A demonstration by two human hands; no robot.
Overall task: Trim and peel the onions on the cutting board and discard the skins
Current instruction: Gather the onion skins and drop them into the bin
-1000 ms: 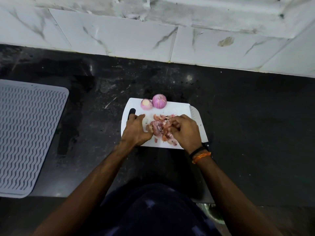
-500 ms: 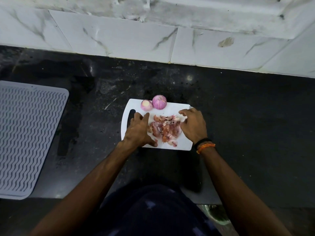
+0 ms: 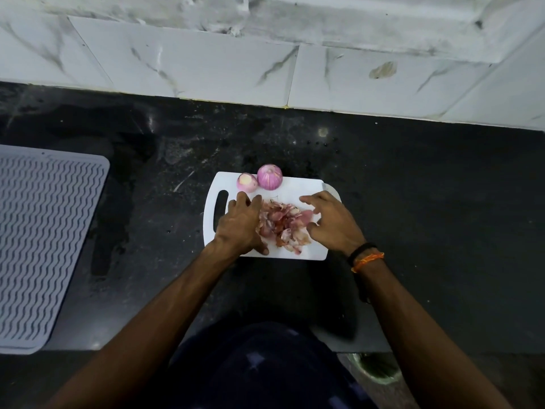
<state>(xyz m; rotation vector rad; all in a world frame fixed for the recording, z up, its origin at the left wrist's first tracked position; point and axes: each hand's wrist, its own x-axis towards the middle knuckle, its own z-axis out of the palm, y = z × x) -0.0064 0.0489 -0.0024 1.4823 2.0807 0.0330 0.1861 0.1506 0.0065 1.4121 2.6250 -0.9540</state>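
— Where are the onions?

— Two peeled onions sit at the far edge of the board [image 3: 306,190], touching each other. The small onion [image 3: 246,182] is on the left with its pale cut face turned up; the big onion [image 3: 269,177] is just right of it, purple-striped.

— And the skins?

— The skins [image 3: 284,227] lie in a loose pink-brown heap in the middle of the board, nearer the person than the onions and apart from them.

— What are the hands doing?

— The left hand [image 3: 240,224] lies palm-down on the board against the left side of the heap, fingers straight and close together, thumb along the heap's near edge. It grips nothing I can make out. The right hand [image 3: 331,222] is on the heap's right side, fingers spread and slightly bent, tips at or on the skins; whether any of them pinch a piece I cannot tell.

— Anything under the right hand?

— A pale rounded shape [image 3: 331,190] pokes out past the board's far right corner; what it is I cannot tell.

— And around the board?

— It rests on a dark counter [image 3: 427,187], its handle slot [image 3: 220,209] to the left. A grey ribbed mat [image 3: 44,246] lies well off to the left. White marbled tiles [image 3: 206,63] back the counter. The right wrist wears black and orange bands [image 3: 365,256].
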